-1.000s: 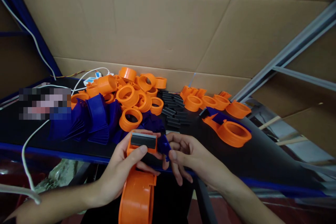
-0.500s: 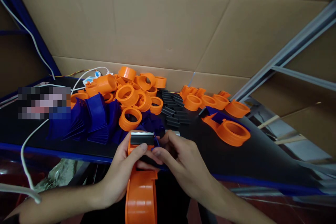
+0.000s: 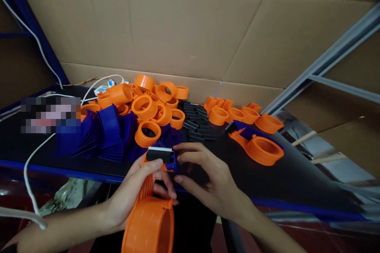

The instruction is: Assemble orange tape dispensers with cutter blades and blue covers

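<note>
My left hand [image 3: 139, 182] is wrapped around the handle of an orange tape dispenser [image 3: 145, 225], its thumb pressed near a black roller [image 3: 158, 155]. A serrated blade [image 3: 160, 148] runs along the roller's far edge. At the head's right side sits a small blue plastic piece [image 3: 172, 164]. My right hand [image 3: 208, 178] is beside that piece with thumb and fingers apart; the index fingertip is at its top edge, and I cannot tell whether it touches. The dispenser's round hub hangs toward me over the table's front edge.
Orange dispenser bodies [image 3: 148, 133] are heaped at the back left, behind stacked blue plates [image 3: 109, 134]. Black rollers [image 3: 192, 125] lie mid-table. More orange bodies [image 3: 219, 116] and a dispenser with a blue plate [image 3: 264, 150] lie right. White cables [image 3: 29, 166] hang left. Cardboard [image 3: 184, 31] stands behind.
The dispenser has tilted, its hub swinging left and its right side turning into view. My right thumb and fingers have spread from their pinch at the blue piece.
</note>
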The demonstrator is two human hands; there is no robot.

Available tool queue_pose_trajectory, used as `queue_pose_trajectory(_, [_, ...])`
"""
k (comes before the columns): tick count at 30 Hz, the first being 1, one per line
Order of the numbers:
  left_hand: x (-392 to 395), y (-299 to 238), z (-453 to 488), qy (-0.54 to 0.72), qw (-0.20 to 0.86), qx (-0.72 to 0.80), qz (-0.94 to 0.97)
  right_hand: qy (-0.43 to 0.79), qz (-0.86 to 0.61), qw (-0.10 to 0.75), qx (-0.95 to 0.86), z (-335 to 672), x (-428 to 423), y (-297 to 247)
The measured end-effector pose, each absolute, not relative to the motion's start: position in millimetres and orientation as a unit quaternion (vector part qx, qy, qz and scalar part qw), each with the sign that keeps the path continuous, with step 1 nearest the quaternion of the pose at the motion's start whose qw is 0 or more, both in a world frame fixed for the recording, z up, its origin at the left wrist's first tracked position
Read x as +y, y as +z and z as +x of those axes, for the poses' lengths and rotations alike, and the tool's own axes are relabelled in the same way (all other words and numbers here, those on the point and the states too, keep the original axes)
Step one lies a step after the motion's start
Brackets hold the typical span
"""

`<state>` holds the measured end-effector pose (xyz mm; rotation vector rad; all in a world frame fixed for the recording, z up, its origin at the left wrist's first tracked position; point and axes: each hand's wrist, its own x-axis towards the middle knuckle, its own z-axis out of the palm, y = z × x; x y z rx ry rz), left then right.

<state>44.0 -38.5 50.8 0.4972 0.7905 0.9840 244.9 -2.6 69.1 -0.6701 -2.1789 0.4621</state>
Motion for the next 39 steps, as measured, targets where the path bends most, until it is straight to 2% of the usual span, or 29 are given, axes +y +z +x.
queue_pose_trajectory(3, [-36, 51, 43, 0.428, 0.792, 0.364, 0.24, 0.231, -0.289, 0.379, -0.848, 251, -2, 73])
queue_pose_trajectory(8, [-34, 51, 45, 0.407, 0.805, 0.351, 0.251, 0.225, -0.321, 0.371, -0.842, 253, -4, 74])
queue_pose_trajectory(19, [-35, 45, 46, 0.405, 0.798, 0.361, 0.263, 0.109, -0.287, 0.399, -0.864, 252, -5, 67])
queue_pose_trajectory(29, [-41, 39, 41, 0.429, 0.724, 0.334, 0.425, 0.045, -0.264, 0.384, -0.883, 255, -20, 72])
queue_pose_trajectory(39, [-42, 36, 43, 0.448, 0.705, 0.337, 0.434, 0.038, -0.266, 0.379, -0.886, 255, -19, 73])
